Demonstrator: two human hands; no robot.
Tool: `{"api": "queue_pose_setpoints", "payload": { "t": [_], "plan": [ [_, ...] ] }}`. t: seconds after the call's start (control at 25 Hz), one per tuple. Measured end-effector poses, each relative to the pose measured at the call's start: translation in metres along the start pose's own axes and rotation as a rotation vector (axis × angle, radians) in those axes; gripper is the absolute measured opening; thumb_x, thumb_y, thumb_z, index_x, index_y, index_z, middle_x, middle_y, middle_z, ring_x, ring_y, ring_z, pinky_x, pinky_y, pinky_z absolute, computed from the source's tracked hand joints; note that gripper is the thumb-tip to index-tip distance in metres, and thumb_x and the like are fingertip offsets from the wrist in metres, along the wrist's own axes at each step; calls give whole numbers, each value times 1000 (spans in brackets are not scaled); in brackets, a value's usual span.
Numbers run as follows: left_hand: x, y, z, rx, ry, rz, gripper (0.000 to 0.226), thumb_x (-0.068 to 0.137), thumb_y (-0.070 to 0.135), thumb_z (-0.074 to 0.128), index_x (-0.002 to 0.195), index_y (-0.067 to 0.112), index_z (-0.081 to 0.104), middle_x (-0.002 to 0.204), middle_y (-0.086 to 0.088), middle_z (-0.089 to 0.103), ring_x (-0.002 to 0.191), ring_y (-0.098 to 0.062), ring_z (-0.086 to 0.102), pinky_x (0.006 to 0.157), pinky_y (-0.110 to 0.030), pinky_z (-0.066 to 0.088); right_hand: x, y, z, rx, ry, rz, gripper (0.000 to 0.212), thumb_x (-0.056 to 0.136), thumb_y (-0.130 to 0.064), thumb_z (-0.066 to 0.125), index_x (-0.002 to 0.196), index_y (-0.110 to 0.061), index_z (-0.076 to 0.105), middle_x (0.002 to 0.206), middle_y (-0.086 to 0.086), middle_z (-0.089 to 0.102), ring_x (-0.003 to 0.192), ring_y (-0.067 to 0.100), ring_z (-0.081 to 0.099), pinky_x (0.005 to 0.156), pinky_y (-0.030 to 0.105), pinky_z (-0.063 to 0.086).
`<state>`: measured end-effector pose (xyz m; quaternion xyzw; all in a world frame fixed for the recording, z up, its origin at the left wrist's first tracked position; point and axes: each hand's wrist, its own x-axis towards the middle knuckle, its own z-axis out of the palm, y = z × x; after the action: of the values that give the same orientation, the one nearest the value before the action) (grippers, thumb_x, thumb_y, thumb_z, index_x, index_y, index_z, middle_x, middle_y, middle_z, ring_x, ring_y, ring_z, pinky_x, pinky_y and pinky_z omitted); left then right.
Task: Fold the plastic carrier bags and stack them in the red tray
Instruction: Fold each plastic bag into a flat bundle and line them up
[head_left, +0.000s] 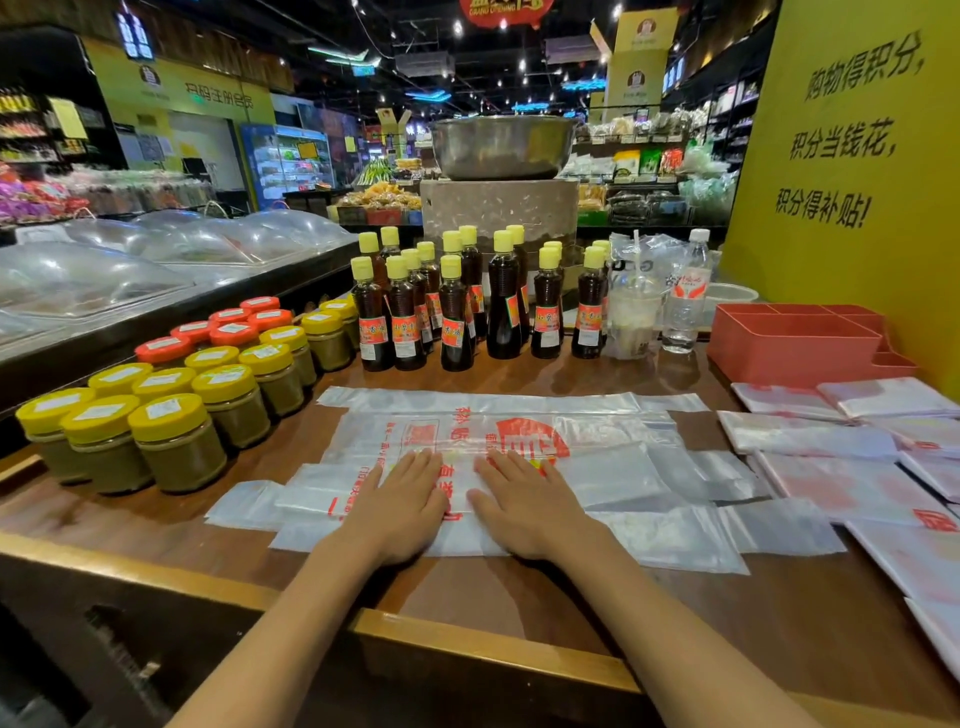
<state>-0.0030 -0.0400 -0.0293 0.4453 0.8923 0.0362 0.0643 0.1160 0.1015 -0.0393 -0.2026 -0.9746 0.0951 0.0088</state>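
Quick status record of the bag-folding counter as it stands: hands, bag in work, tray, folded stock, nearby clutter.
left hand: flat, fingers straight, pressing on the bag
right hand: flat, pressing beside the left
bag in work: clear carrier bag with red print, spread on the wooden counter, other bags beneath it
red tray: back right; no bags visible in it
folded bags: laid out at right, below the tray
clutter: yellow-capped dark bottles behind; jars at left
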Motion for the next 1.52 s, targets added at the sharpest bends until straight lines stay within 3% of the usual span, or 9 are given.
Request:
{"api": "queue_pose_setpoints", "payload": {
  "t": [0.44,0.6,0.72,0.8,0.92,1.12,1.28,1.4,1.52],
  "plan": [
    [-15,-68,-5,24,32,-169,68,104,56,16,160,20,2,168,-5,-1,154,-19,-3,124,-46,-1,-43,114,-28,-18,-41,281,64,107,-50,14,161,-20,1,169,-1,-7,155,16,-5,125,48,-3],
    [-17,-66,-3,-8,110,-144,85,95,73,20,160,20,8,168,-4,5,154,-18,2,124,-46,2,-45,111,-28,-53,129,277,64,104,-50,26,160,-20,19,169,-2,9,155,15,3,122,49,-6],
    [-23,-63,-5,-82,227,21,98,79,87,36,157,27,25,165,1,17,152,-19,14,123,-44,11,-51,112,-35,41,251,163,54,102,-46,40,153,-27,37,162,-4,33,151,14,22,124,43,-1],
    [-26,-56,-8,-93,315,163,81,83,76,54,150,33,39,162,3,27,148,-17,24,119,-39,21,-52,109,-38,131,249,133,49,100,-47,45,146,-30,46,152,-4,47,141,17,39,123,42,16],
    [-22,-42,-16,-23,436,235,60,88,58,63,140,30,52,151,1,42,136,-18,39,109,-34,34,-52,103,-41,166,218,142,53,94,-52,54,142,-31,49,145,-3,52,130,21,48,113,40,35],
    [0,-13,-23,-14,454,-26,46,94,44,60,136,27,52,115,1,65,104,-19,61,75,-31,47,-56,100,-51,214,188,131,52,87,-57,60,132,-32,57,127,-7,56,116,13,53,96,33,45],
    [14,10,-16,-501,435,-111,26,98,32,56,123,27,60,91,7,69,80,-9,65,63,-30,49,-60,98,-57,261,207,127,32,91,-46,62,120,-34,62,111,-14,60,102,6,57,88,29,49],
    [27,28,-15,-883,498,-122,19,97,24,61,114,17,65,101,-4,70,76,-9,68,64,-24,54,-59,98,-62,358,225,98,18,93,-36,64,110,-33,70,95,-17,63,87,3,60,82,27,52],
    [39,43,-22,-1124,482,-175,21,97,11,60,118,13,61,108,-10,65,62,-12,69,52,-24,55,-59,93,-65,593,212,13,16,92,-21,65,101,-28,76,88,-9,71,76,6,66,71,20,52]
  ]
}}
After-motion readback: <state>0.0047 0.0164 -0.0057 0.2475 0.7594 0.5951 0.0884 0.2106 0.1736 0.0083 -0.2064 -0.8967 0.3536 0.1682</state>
